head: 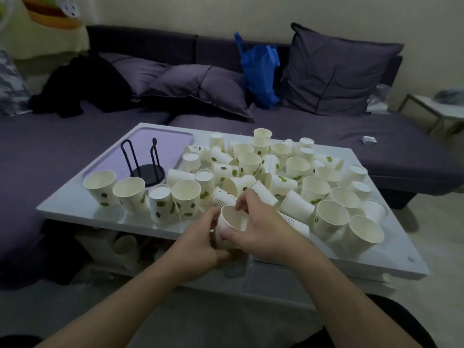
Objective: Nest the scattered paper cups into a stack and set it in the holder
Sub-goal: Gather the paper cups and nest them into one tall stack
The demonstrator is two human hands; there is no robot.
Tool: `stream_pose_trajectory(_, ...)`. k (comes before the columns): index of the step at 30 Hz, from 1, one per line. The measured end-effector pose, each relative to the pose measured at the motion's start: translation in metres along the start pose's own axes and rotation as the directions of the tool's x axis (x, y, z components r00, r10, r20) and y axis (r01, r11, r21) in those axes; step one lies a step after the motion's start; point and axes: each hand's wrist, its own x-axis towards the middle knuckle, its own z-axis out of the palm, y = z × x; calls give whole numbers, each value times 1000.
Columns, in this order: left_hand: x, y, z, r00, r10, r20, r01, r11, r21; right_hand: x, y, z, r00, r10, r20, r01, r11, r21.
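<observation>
**Two hands on one cup, the pile barely begun**

My left hand (200, 243) wraps the lower part of the paper cup (232, 222) from below and behind, fingers curled round it. My right hand (261, 231) pinches the same cup, thumb low on its near wall and fingertips hooked over the rim. So both grips are closed on this cup, held just over the near edge of the counter (391, 266). Whether other cups already sit nested under it I cannot tell; my hands hide that part.

The holder (147, 163) stands well apart at the left rear, on a pale lilac tray (160, 136): a round black base with thin wire uprights, holding nothing.

The scattered cups (276, 172) crowd the middle and right of the counter, some upright, some upturned, many on their sides. They are thin white paper, tapered, with rolled rims and green leaf marks.

My guess at the risks: squeezing too hard would crease the soft wall or oval the rim, and the next cup would jam. My right wrist hangs just above tipped cups; a careless sweep could roll them off the glossy top.
</observation>
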Motion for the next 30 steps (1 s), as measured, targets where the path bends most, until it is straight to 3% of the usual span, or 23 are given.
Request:
stream_pose_trajectory(4,3,-10,6,1000,18,13,-18,999,-27,-6,9,1,996,-11,94,-1,991,131)
stream_pose_trajectory(6,6,-14,4,1000,-1,20,0,999,50,-7,19,-8,1000,1,27,-5,990,140)
stream_pose_trajectory(10,9,-21,-5,998,-66,13,64,992,109,-1,49,-26,978,107,-181,-145,967,-208)
stream_pose_trajectory(12,9,-24,-6,996,-84,3,83,992,89,1,60,-26,970,195,-147,-237,893,-381)
stream_pose_trajectory(15,8,-25,-3,995,-100,6,99,993,72,2,66,-18,970,231,-78,-233,783,-576)
stream_pose_trajectory(19,9,-27,1,993,-110,31,107,991,79,3,61,-9,979,185,-89,-200,761,-618)
stream_pose_trajectory(21,9,-26,1,991,-120,55,115,990,87,2,59,-11,975,178,-130,-220,833,-508)
stream_pose_trajectory(24,8,-25,0,986,-134,97,122,985,119,-3,54,-18,957,150,-247,-155,988,1)
stream_pose_trajectory(27,8,-25,1,978,-144,150,130,987,97,-4,46,-18,934,156,-321,-19,919,393)
stream_pose_trajectory(30,6,-22,7,986,-91,143,78,993,93,-2,33,-5,948,135,-287,43,842,538)
